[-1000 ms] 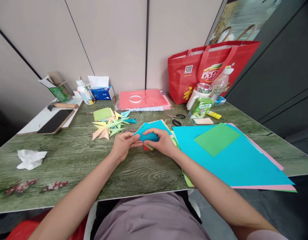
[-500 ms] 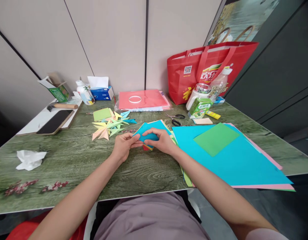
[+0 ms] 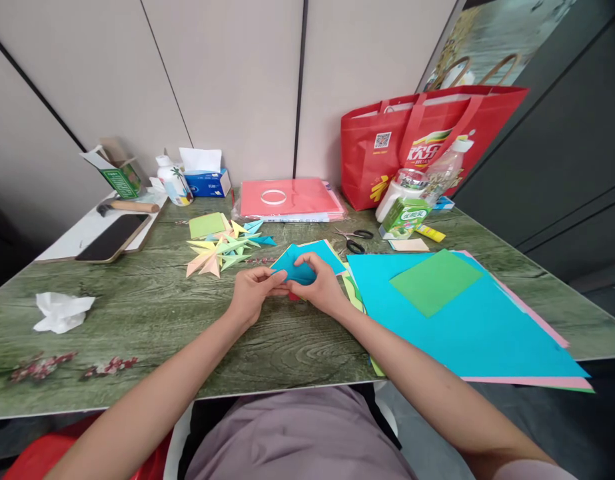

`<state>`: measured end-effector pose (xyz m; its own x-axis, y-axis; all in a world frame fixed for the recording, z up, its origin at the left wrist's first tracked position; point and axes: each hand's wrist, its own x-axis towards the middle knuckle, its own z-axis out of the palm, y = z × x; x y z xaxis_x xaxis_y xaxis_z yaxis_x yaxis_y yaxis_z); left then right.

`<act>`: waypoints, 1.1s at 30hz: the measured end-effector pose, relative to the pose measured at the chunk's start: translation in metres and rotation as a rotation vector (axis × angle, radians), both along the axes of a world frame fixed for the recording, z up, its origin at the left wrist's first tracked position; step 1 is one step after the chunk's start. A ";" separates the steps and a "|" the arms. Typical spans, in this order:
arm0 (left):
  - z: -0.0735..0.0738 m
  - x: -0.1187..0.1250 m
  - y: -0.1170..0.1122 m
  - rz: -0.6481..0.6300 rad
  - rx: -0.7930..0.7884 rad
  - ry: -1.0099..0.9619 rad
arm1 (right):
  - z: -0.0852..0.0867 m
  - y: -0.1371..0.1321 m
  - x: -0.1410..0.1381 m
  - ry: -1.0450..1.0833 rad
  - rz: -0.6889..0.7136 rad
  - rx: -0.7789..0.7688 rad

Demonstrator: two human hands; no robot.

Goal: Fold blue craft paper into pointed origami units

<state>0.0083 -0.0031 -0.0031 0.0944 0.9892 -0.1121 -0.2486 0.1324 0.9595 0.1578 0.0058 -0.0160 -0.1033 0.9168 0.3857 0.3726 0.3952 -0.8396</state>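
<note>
A folded piece of blue paper is between my two hands near the middle of the table. My left hand pinches its left corner between thumb and fingers. On the other side, my right hand has its thumb and bent index finger closed on the paper's right part. Just behind lies a stack of blue square paper with pale edges. A bit of red shows below the fingers, mostly hidden. To the left rests a pile of folded paper pieces in yellow, green, peach and blue.
Large blue sheets with a green square on top cover the right side. Scissors, a green carton and a red bag stand or lie behind. A phone, hammer and crumpled tissue are leftward.
The view has shifted slightly, so the table things sit a little further right. Both hands keep hold of the blue paper, with the right index finger slightly more bent.
</note>
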 end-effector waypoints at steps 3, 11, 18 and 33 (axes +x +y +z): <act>0.002 0.001 -0.001 0.006 0.005 0.005 | -0.001 0.002 -0.001 0.039 0.015 -0.015; 0.006 -0.002 0.002 0.027 0.021 0.024 | 0.005 0.001 0.008 0.102 0.114 -0.080; 0.008 -0.006 0.007 0.055 0.015 0.009 | 0.005 0.004 0.014 0.149 0.203 -0.123; 0.013 -0.016 0.010 -0.084 0.057 0.265 | 0.006 0.006 0.015 0.434 0.355 -0.406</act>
